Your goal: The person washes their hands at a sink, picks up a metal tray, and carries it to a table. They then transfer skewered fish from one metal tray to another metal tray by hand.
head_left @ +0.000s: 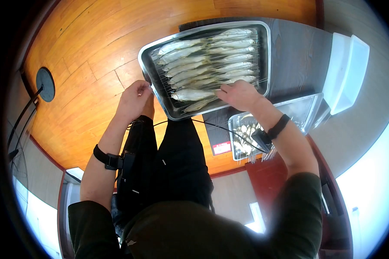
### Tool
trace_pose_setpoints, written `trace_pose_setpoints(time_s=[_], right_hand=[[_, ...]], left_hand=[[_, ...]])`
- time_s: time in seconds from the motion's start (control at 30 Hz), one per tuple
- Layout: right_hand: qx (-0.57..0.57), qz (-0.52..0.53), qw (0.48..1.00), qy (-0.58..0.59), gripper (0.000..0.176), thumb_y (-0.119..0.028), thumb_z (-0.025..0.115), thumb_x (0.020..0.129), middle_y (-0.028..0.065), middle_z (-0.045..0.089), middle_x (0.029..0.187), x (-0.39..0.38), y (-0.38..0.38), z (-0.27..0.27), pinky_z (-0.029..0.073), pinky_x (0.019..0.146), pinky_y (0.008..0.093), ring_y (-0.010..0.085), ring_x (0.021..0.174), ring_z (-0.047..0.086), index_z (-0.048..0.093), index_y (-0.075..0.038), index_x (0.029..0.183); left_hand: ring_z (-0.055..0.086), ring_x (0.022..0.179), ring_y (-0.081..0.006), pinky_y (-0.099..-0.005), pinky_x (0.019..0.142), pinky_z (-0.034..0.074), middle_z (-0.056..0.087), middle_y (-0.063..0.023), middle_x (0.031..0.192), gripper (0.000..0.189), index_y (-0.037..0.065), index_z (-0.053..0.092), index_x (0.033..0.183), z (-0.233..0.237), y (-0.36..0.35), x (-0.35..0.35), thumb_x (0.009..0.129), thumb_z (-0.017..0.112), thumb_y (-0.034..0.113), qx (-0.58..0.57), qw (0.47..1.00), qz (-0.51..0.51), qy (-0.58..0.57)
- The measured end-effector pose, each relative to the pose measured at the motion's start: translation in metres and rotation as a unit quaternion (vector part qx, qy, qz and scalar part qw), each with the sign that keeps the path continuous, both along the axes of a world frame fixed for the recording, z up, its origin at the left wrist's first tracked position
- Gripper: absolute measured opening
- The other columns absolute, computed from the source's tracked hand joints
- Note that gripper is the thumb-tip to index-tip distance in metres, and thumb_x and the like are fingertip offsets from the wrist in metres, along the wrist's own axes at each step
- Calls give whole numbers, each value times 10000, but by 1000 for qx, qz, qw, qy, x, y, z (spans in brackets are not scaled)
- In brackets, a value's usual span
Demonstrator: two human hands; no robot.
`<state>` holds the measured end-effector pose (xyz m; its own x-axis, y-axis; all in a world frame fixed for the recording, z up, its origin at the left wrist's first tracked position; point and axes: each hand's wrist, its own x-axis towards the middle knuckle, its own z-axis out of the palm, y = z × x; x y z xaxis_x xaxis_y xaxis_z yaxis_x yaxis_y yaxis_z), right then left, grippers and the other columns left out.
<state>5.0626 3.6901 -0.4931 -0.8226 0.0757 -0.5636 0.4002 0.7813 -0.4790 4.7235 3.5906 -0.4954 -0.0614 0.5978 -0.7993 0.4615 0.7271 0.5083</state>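
Observation:
A deep metal tray (269, 56) holds two rows of small silvery fish (181, 55), with thin straight rods, like skewers or rack wires, running among them. My right hand (242, 95) reaches over the near side of the tray, its fingers pinched at the tail end of a fish (193, 94) in the near part of the left row. One more fish (199, 105) lies slanted closest to me. Beside the tray's left rim, my left hand (137, 98) is closed with fingertips bunched together; whether anything small is between them is hidden.
At right, a second metal tray (319, 105) holds smaller fish, with thin sticks poking out near my right forearm. Beyond it stands a white plastic bin (352, 73) by the dark tabletop (296, 56). A black cable (212, 125) crosses above my legs. A round black stand base (45, 84) sits at left.

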Motion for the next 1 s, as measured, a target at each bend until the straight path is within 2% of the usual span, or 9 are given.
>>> trace_pose_setpoints(time_s=[0.3,0.5,0.57,0.67,0.73,0.77,0.87,0.93,1.0], right_hand=[[-15,-2,1000,-25,165,-134,511,839,95,562,1030,0,10,2,527,665,378,258,791,656,550,-92,994],[11,-31,999,20,112,-148,567,780,40,568,861,14,-2,5,514,593,353,226,681,627,567,-111,886],[36,-64,989,125,88,-160,586,768,27,551,794,16,-5,2,508,576,337,211,667,616,568,-113,841],[43,-98,981,161,136,-150,548,769,52,538,819,12,-9,3,512,648,334,215,737,617,573,-109,897],[44,-98,980,169,128,-148,546,770,51,536,811,11,-11,0,510,645,333,213,750,617,569,-109,890],[44,-100,978,176,120,-146,545,771,49,534,803,10,-13,-2,509,642,333,210,762,616,565,-110,883],[30,-112,978,171,114,-145,540,787,52,555,829,9,-19,-6,508,666,335,212,790,626,564,-106,892],[23,-92,988,123,100,-164,564,786,47,563,807,9,-22,-7,505,643,340,211,763,624,565,-107,869],[16,-72,995,74,99,-183,588,785,42,571,785,10,-25,-9,502,619,344,210,736,622,565,-108,846]], left_hand=[[634,901,-226,-316,808,495,659,-138,957,289,-3,604,1060,1,0,0,878,595,222,11,1000,2,-4],[636,904,-225,-316,805,496,660,-138,942,282,-2,604,1058,3,2,2,877,589,214,-2,1000,-3,3],[637,903,-225,-317,804,496,661,-139,936,278,-2,604,1057,2,2,0,877,586,210,-5,1000,-4,2],[638,893,-227,-318,806,496,662,-140,923,271,-5,604,1048,5,3,3,877,582,205,7,1000,13,-20],[583,805,-128,-263,743,465,635,-66,867,237,-13,604,1027,5,3,3,893,599,182,14,1000,19,-18],[583,805,-128,-263,743,465,635,-66,867,237,-13,604,1027,5,2,1,893,599,182,13,1000,18,-17],[582,812,-130,-264,746,464,636,-67,871,242,-14,604,1033,5,2,-1,890,602,181,18,1000,3,4],[637,907,-241,-325,821,495,661,-148,946,275,-6,603,1045,5,3,-3,884,578,216,4,1000,-9,12],[637,912,-242,-326,824,494,660,-149,952,277,-6,603,1047,5,2,-3,883,579,216,5,1000,-8,10]])
